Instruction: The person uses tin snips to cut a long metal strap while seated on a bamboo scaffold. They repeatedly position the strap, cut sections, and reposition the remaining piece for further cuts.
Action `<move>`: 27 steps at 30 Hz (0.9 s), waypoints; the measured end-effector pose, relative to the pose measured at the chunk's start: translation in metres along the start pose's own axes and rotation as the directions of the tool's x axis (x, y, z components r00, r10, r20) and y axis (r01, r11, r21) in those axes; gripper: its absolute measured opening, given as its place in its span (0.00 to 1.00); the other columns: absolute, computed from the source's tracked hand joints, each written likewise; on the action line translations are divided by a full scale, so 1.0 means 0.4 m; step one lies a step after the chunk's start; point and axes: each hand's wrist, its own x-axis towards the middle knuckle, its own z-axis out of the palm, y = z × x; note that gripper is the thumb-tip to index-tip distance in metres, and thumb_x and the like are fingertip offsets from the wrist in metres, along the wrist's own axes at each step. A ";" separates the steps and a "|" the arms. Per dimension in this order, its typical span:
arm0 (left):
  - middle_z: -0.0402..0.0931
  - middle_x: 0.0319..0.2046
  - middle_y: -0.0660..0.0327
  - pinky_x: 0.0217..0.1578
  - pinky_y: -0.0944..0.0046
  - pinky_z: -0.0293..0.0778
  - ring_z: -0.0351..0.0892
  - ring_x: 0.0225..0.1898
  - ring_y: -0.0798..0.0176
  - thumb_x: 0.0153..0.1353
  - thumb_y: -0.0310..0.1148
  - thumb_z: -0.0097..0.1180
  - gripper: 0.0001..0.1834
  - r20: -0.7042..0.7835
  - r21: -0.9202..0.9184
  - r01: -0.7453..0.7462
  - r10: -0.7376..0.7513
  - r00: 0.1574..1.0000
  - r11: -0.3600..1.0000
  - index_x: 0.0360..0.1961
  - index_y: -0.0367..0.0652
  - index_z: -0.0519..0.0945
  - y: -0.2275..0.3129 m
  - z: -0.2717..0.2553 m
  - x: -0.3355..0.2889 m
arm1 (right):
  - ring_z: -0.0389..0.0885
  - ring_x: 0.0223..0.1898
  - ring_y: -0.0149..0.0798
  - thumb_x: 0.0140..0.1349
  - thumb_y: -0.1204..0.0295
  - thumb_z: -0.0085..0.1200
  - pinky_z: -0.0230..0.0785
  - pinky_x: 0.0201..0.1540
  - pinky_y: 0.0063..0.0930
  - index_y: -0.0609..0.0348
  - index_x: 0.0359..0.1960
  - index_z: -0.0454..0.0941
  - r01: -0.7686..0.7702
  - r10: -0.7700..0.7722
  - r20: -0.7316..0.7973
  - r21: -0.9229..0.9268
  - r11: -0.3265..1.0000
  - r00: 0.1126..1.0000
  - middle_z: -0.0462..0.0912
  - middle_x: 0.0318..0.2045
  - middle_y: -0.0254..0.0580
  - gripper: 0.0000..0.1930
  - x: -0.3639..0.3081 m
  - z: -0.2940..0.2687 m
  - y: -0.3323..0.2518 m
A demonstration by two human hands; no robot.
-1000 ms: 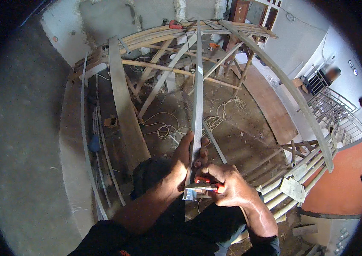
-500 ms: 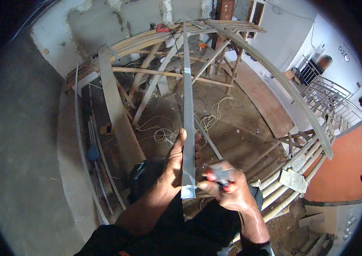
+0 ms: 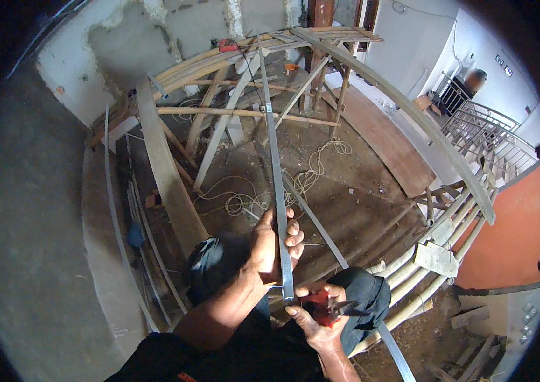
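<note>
A long, thin metal channel [image 3: 275,165] runs from near my lap out to the far bamboo staging, its narrow side turned up. My left hand [image 3: 262,249] is wrapped round it a short way from the near end, fingers curled over its right side. My right hand [image 3: 315,331] grips red-handled snips [image 3: 324,309], their dark jaws pointing right, away from the channel. That hand's thumb and fingers are close to the channel's near end; whether they touch it I cannot tell. A second metal strip [image 3: 324,235] slants below, passing under my right knee.
Bamboo poles and planks [image 3: 171,165] form staging around me, above a dirt floor with coiled cable [image 3: 311,181]. A red power tool [image 3: 227,45] lies on the far poles. More bamboo [image 3: 410,280] is at right. Another person [image 3: 473,83] is by the railing at far right.
The channel has been turned so its narrow side shows. My right hand has moved down and slightly left, and the snips have swung to point right. My left hand sits slightly lower.
</note>
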 end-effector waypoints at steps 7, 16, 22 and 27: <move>0.70 0.19 0.66 0.17 0.69 0.65 0.65 0.17 0.71 0.75 0.44 0.47 0.13 0.166 -0.128 0.092 -0.070 0.984 0.987 0.39 0.49 0.75 0.004 -0.043 -0.005 | 0.87 0.36 0.40 0.50 0.75 0.80 0.80 0.38 0.32 0.61 0.46 0.68 0.352 -0.260 0.269 -0.392 0.850 0.927 0.87 0.39 0.53 0.29 0.043 0.005 -0.014; 0.70 0.18 0.66 0.15 0.68 0.64 0.65 0.15 0.70 0.75 0.47 0.47 0.14 0.093 -0.140 0.087 -0.074 0.993 0.986 0.39 0.50 0.76 0.003 -0.048 -0.017 | 0.88 0.37 0.49 0.53 0.82 0.71 0.81 0.40 0.37 0.61 0.42 0.71 0.545 -0.425 0.354 -0.390 0.743 0.833 0.87 0.38 0.54 0.20 0.058 0.003 -0.018; 0.69 0.17 0.66 0.15 0.67 0.63 0.64 0.15 0.69 0.75 0.50 0.47 0.15 0.026 -0.090 0.080 -0.077 0.997 0.993 0.39 0.51 0.74 0.010 -0.021 -0.048 | 0.90 0.35 0.47 0.55 0.82 0.71 0.82 0.39 0.35 0.60 0.43 0.71 0.492 -0.397 0.320 -0.320 0.810 0.860 0.87 0.34 0.53 0.20 0.050 0.003 -0.005; 0.67 0.20 0.70 0.13 0.72 0.63 0.63 0.16 0.74 0.78 0.50 0.43 0.17 -0.018 0.013 0.023 -0.023 1.000 1.000 0.42 0.50 0.74 0.009 0.000 -0.090 | 0.88 0.33 0.39 0.58 0.77 0.74 0.80 0.37 0.30 0.58 0.41 0.71 0.380 -0.302 0.315 -0.227 0.897 0.900 0.87 0.34 0.50 0.19 0.052 0.002 -0.011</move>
